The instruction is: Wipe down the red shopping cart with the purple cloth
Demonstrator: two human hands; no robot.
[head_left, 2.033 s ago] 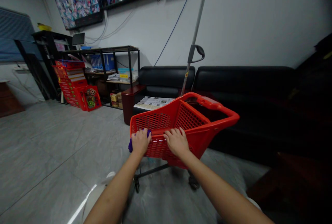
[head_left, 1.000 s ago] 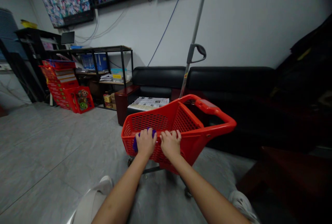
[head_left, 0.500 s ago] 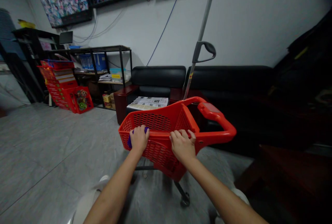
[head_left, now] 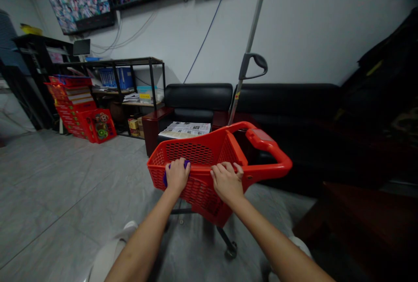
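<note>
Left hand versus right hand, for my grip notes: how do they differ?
The left hand has a purple cloth under it; the right hand shows none. The left hand is farther from the handle, the right hand nearer. Both rest on the near rim of the red cart.

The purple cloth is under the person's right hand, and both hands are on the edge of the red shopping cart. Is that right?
Not quite: the purple cloth is under the left hand, as the head view shows. Both hands are indeed on the edge of the red shopping cart.
</note>
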